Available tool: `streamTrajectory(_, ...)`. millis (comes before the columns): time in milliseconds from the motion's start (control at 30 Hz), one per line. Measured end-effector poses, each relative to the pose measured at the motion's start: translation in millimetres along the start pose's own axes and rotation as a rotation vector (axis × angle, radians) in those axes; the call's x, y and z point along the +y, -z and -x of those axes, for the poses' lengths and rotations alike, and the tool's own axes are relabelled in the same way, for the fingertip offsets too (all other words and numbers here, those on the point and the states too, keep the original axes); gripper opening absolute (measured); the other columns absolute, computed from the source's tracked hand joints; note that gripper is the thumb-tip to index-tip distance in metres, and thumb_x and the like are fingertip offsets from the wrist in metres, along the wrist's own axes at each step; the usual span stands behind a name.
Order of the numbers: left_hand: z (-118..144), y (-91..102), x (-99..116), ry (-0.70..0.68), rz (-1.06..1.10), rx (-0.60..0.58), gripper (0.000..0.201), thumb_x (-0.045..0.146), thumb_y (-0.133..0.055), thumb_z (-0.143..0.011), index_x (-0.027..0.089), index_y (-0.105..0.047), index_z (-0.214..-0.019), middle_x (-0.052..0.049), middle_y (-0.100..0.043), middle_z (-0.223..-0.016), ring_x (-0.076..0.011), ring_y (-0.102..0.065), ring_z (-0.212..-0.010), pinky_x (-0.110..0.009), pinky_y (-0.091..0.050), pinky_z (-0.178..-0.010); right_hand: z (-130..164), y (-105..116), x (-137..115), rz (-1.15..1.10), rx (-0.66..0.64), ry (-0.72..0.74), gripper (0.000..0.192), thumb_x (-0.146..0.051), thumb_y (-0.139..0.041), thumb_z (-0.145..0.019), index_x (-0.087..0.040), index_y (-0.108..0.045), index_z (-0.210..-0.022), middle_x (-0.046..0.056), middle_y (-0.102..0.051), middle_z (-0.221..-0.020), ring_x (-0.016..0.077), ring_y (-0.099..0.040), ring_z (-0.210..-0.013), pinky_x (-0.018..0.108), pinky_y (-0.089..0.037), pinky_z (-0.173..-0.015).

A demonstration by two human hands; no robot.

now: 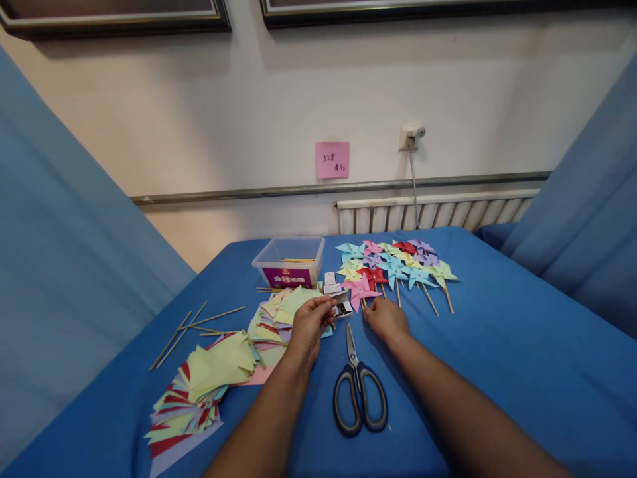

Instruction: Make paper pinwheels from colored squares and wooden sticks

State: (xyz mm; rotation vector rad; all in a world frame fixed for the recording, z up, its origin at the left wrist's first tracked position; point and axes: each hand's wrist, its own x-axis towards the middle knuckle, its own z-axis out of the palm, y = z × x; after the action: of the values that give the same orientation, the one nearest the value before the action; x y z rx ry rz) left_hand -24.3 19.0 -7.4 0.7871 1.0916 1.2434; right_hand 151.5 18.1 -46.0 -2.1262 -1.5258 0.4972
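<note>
My left hand (309,325) hovers over the blue table, its fingertips pinching a small box (341,302) of pins beside a stack of cut coloured paper squares (279,315). My right hand (385,318) rests on the cloth with its fingers on the stick of a pink paper pinwheel (361,289). That pinwheel lies at the near edge of a group of several finished pinwheels (398,262). Grey-handled scissors (357,392) lie shut between my forearms.
A clear plastic tub (289,260) with sticks stands behind the paper. Loose wooden sticks (199,324) lie at the left. A bigger heap of coloured squares (199,388) sits near the front left. Blue cloth screens rise at both sides; a radiator (438,212) runs behind the table.
</note>
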Motion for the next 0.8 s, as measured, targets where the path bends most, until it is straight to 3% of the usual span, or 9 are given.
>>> streamTrajectory(200, 4.5, 0.6, 8.2, -0.146, 0.009, 0.021, 0.026, 0.023, -0.077, -0.059, 0.013, -0.068, -0.081, -0.005, -0.072, -0.079, -0.0081, -0.058, -0.056, -0.020, -0.046, -0.054, 1.0, 1.9, 16.5, -0.170, 0.095, 0.049, 0.039, -0.047, -0.052, -0.084, -0.022, -0.056, -0.055, 0.004, -0.062, -0.057, 0.0171, -0.054, -0.054, 0.028, -0.027, -0.051)
streamTrajectory(367, 6.1, 28.7, 17.6, -0.415, -0.012, 0.327, 0.027, 0.025, -0.076, -0.060, 0.014, -0.068, -0.083, -0.003, -0.072, -0.078, -0.0078, -0.057, -0.055, -0.020, -0.045, -0.056, 3.9, 10.3, 32.0, -0.359, 0.182, 0.119, 0.040, -0.047, -0.045, -0.085, -0.022, -0.045, -0.054, -0.002, -0.050, -0.052, 0.0140, -0.046, -0.052, 0.026, -0.029, -0.052)
streamTrajectory(467, 12.3, 52.0, 17.6, -0.468, -0.054, 0.480, 0.026, 0.028, -0.074, -0.062, 0.015, -0.067, -0.084, -0.004, -0.072, -0.078, -0.0088, -0.056, -0.055, -0.021, -0.045, -0.054, 9.4, 9.5, 28.8, -0.460, 0.195, 0.173, 0.040, -0.046, -0.043, -0.085, -0.023, -0.036, -0.053, -0.004, -0.042, -0.049, 0.0124, -0.041, -0.051, 0.025, -0.030, -0.052)
streamTrajectory(600, 24.7, 70.7, 8.9, -0.483, -0.280, 0.508, 0.025, 0.031, -0.070, -0.066, 0.015, -0.067, -0.085, -0.005, -0.071, -0.076, -0.0150, -0.063, -0.063, -0.026, -0.048, -0.059, 21.2, 2.1, 16.3, -0.554, 0.149, 0.257, 0.041, -0.046, -0.047, -0.082, -0.023, -0.032, -0.052, -0.006, -0.035, -0.048, 0.0106, -0.035, -0.049, 0.024, -0.027, -0.052)
streamTrajectory(800, 34.8, 74.5, 2.3, -0.631, -0.843, 0.499, 0.023, 0.033, -0.059, -0.078, 0.019, -0.069, -0.093, -0.008, -0.073, -0.090, -0.0237, -0.067, -0.084, -0.037, -0.051, -0.082, 27.7, -9.1, 10.6, -0.612, 0.037, 0.347, 0.042, -0.048, -0.052, -0.080, -0.022, -0.036, -0.052, -0.007, -0.035, -0.048, 0.0098, -0.033, -0.049, 0.024, -0.025, -0.051)
